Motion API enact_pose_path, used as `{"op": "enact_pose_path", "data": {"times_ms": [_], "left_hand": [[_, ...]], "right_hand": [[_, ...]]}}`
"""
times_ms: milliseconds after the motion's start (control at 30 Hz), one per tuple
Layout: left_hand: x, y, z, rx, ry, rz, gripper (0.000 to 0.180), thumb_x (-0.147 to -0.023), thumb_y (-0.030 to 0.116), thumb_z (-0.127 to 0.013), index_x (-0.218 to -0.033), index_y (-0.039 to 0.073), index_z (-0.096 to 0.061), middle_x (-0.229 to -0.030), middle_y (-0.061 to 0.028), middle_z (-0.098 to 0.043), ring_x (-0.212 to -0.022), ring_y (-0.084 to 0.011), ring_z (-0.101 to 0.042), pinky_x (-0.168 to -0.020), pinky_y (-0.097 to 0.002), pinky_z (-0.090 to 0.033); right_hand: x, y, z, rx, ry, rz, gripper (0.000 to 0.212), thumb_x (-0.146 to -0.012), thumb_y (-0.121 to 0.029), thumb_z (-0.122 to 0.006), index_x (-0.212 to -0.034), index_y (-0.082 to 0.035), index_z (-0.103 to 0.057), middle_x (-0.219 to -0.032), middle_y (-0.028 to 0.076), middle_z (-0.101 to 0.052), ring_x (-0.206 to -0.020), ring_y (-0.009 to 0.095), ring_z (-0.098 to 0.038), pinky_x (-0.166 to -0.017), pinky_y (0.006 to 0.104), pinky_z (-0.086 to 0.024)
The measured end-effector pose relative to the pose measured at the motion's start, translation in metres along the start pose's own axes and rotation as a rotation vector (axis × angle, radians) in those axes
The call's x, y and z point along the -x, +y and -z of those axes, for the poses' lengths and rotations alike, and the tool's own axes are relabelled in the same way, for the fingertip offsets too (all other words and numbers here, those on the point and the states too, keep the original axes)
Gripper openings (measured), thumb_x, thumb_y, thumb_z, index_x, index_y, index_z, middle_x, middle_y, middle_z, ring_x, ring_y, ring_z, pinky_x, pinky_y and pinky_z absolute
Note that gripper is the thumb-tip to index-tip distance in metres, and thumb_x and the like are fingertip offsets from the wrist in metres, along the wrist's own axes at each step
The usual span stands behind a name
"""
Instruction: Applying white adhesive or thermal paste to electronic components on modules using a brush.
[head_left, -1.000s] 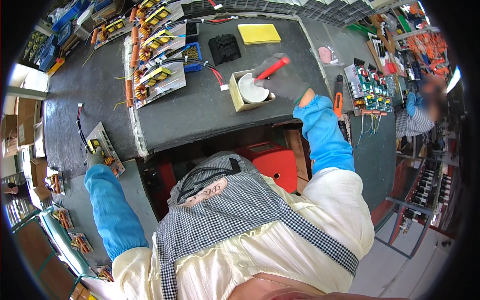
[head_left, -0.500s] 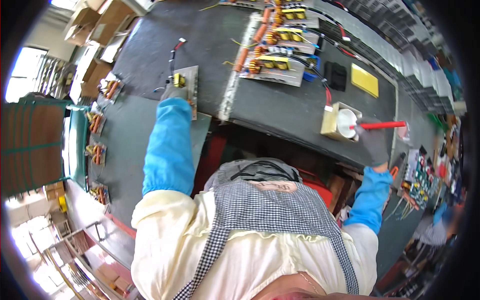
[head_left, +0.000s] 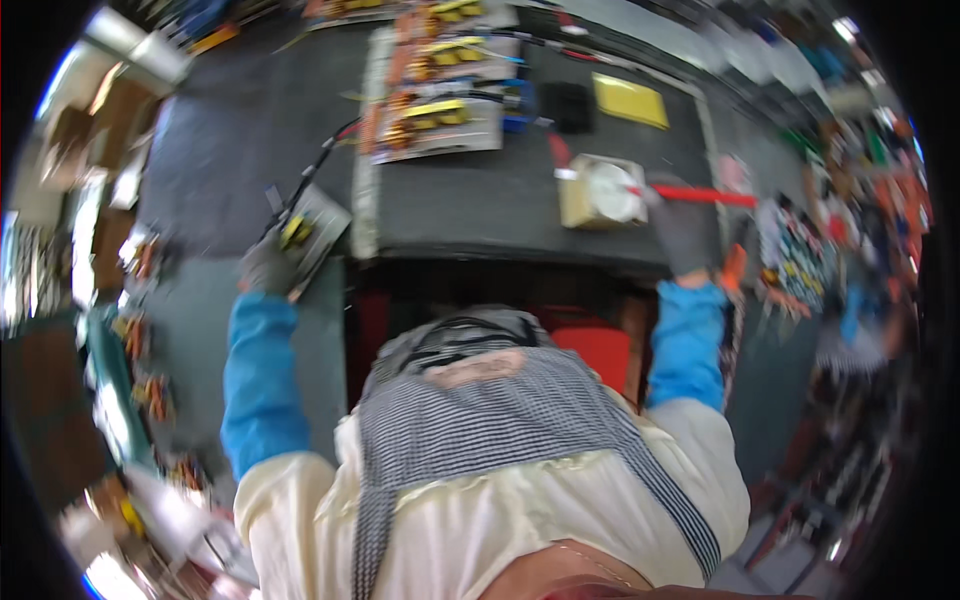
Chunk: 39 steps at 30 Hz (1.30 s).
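My left hand [head_left: 268, 265], in a grey glove, grips the edge of a circuit board [head_left: 325, 225] with a yellow component and a black cable running off its far side. The board lies slanted at the front of the dark bench, left of the gap. At the right, my gloved right hand [head_left: 682, 235] is closed on a red stick [head_left: 705, 194]. Its tip reaches into a round white cup [head_left: 611, 193] set in a small cream-coloured box [head_left: 573, 205]. Motion blur hides the finger detail of both hands.
Several circuit boards [head_left: 470, 138] with copper coils stand in a row at the far middle. A yellow pad [head_left: 630, 100] and a black block [head_left: 567, 106] lie behind the box. More small boards [head_left: 140, 255] line the left edge. Assorted parts [head_left: 795, 250] are heaped at the right.
The whole view has swung, shifting the bench leftward. The board in my left hand has turned aslant and come nearer to me. My right hand keeps the stick at the cup.
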<state>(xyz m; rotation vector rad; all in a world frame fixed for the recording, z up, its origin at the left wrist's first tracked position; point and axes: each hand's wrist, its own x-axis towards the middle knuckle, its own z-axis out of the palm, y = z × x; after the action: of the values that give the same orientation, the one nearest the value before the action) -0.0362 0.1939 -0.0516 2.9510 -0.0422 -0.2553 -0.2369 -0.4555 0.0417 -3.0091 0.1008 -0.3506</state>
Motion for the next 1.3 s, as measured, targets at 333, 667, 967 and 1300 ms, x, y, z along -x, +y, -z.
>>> {"op": "enact_pose_path", "data": {"times_ms": [333,667,967,1300], "left_hand": [[0.013,0.035,0.045,0.217,-0.202,0.008,0.078,-0.083,0.062,-0.077,-0.140,0.011,-0.061,-0.130,-0.0211,-0.071,-0.124,-0.0398,-0.066,-0.104,-0.0441,-0.049],[-0.014,0.044,0.042,0.326,-0.306,0.370,0.064,-0.099,0.058,-0.061,-0.134,0.005,-0.069,-0.131,-0.0204,-0.070,-0.130,-0.0352,-0.063,-0.109,-0.0434,-0.045],[-0.058,-0.011,0.020,0.737,0.197,0.266,0.047,-0.097,0.036,-0.069,-0.134,0.007,-0.070,-0.130,-0.0170,-0.072,-0.125,-0.0307,-0.067,-0.109,-0.0394,-0.047],[-0.144,0.005,-0.014,-0.006,-0.245,0.503,0.070,-0.093,0.064,-0.063,-0.138,0.011,-0.069,-0.152,-0.0134,-0.059,-0.140,-0.0347,-0.055,-0.119,-0.0428,-0.042]], "right_hand": [[-0.016,-0.015,-0.002,-0.179,0.151,-0.009,0.020,-0.094,-0.020,-0.075,-0.104,-0.003,-0.073,-0.096,0.011,-0.073,-0.090,0.023,-0.070,-0.082,0.0378,-0.054],[-0.005,-0.045,0.004,-0.076,0.227,0.081,0.017,-0.092,-0.021,-0.074,-0.102,-0.008,-0.072,-0.101,0.011,-0.072,-0.098,0.033,-0.067,-0.089,0.0458,-0.050],[0.005,-0.044,-0.006,-0.140,0.214,-0.044,0.020,-0.092,-0.021,-0.073,-0.107,-0.008,-0.073,-0.103,0.012,-0.072,-0.100,0.034,-0.068,-0.093,0.0461,-0.050],[0.032,-0.072,0.000,-0.131,0.178,-0.002,0.022,-0.092,-0.014,-0.074,-0.113,-0.007,-0.071,-0.107,0.015,-0.070,-0.102,0.036,-0.066,-0.092,0.0471,-0.050]]}}
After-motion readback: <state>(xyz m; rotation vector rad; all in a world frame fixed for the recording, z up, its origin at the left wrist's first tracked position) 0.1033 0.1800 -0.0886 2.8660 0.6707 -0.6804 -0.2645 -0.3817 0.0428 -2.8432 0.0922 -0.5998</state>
